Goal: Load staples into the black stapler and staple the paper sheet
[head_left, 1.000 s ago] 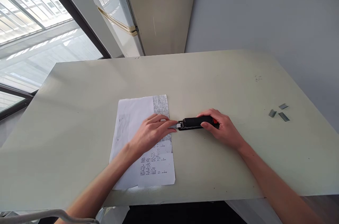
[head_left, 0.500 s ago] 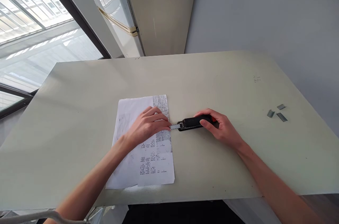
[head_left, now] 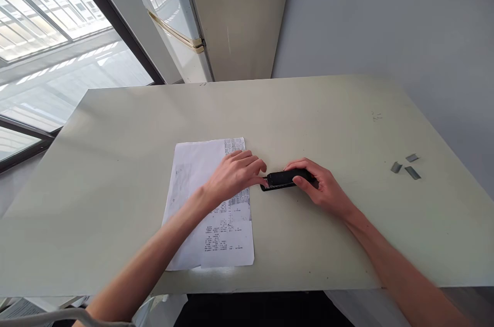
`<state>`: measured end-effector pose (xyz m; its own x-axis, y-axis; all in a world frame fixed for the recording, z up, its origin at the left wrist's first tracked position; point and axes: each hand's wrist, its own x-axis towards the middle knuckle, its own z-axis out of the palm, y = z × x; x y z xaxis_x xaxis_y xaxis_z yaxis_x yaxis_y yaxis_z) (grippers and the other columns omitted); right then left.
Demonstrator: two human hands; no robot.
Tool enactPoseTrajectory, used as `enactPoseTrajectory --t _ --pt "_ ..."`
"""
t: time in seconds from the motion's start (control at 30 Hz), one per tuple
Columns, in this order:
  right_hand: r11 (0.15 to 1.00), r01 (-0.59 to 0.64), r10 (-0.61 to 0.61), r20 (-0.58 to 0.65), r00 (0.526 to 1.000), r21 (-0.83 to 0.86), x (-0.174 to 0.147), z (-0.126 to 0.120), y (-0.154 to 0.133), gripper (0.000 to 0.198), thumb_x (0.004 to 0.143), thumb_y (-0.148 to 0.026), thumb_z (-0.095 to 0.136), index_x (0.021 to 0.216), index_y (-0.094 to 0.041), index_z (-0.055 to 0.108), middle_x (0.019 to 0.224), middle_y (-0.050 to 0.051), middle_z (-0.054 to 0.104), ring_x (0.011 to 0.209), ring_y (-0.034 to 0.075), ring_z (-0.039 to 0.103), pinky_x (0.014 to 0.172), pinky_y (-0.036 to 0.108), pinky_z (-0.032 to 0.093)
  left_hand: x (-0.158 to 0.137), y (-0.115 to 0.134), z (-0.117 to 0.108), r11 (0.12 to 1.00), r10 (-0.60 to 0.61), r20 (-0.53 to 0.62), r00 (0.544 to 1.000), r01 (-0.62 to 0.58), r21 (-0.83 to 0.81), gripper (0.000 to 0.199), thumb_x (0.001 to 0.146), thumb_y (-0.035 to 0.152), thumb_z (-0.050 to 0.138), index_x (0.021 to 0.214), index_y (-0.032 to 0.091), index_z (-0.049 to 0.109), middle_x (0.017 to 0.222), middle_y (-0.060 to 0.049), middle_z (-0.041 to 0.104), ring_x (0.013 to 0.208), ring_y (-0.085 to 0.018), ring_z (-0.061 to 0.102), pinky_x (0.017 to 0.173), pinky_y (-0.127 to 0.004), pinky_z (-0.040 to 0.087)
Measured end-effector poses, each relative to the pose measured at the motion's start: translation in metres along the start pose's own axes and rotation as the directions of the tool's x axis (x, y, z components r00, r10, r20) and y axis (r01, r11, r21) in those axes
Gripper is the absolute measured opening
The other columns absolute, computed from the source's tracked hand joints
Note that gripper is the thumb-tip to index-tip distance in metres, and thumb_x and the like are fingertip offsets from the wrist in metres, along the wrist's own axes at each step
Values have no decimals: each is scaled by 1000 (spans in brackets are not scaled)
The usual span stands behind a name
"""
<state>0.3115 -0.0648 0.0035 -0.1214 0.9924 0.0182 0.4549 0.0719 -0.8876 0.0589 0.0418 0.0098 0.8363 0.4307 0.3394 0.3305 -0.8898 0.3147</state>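
A black stapler (head_left: 283,178) lies on the table, its front end pointing left. My right hand (head_left: 314,177) wraps its rear half, thumb on the near side and fingers over the far side. At the front end, the thumb of my left hand (head_left: 245,175) touches the stapler's nose. The left fingers are bent and stand apart from that thumb, with nothing between them. Under my left wrist and palm is a printed sheet of paper (head_left: 193,172), its right edge just short of the stapler. The stapler's metal tray is no longer visible.
Three small grey staple strips (head_left: 412,172) lie at the right of the pale table (head_left: 309,239). Behind the table stands a fridge (head_left: 239,23), with a glass door or window (head_left: 69,64) at the left and a wall (head_left: 378,23) at the right.
My left hand has moved right, up to the stapler. The metal tray that stuck out of its front has gone in. My right hand keeps its grip.
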Motion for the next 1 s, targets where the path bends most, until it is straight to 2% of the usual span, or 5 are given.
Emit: enactPoseTrajectory --t 0.13,0.27,0.4,0.57,1.0 --pt "999 -32 32 -3 999 -22 -1 0 2 31 104 -57 54 110 -30 68 99 3 70 74 19 58 63 32 47 -30 7 -16 994 -110 -1 994 110 -23 28 109 47 54 111 21 65 99 -5 75 92 -21 68 82 -37 53" --pt "999 -31 31 8 999 -34 -2 -1 3 32 103 -57 55 108 -30 70 98 3 71 75 19 56 64 32 46 -90 24 -44 977 -209 83 974 212 -26 24 108 41 58 125 25 63 133 -9 70 127 -27 62 105 -45 52" --pt "1000 -24 25 30 999 -10 -6 -1 1 29 103 -55 56 105 -29 70 100 3 72 79 20 58 66 33 45 -155 52 -57 976 -215 249 944 216 23 70 102 59 60 160 23 42 167 -12 43 157 -36 34 121 -56 41" --pt "999 -20 18 65 998 29 -10 -1 5 25 104 -51 58 107 -30 71 107 4 73 94 24 65 76 35 48 -201 83 -51 955 -290 257 922 264 132 108 90 82 54 171 19 20 172 -12 32 161 -42 22 126 -63 30" --pt "998 -55 54 11 998 27 -36 25 2 26 106 -49 55 104 -29 71 105 4 74 101 25 68 83 36 51 -232 112 -45 966 -212 73 975 197 167 58 110 35 51 165 25 37 167 -8 43 157 -35 36 125 -63 37"
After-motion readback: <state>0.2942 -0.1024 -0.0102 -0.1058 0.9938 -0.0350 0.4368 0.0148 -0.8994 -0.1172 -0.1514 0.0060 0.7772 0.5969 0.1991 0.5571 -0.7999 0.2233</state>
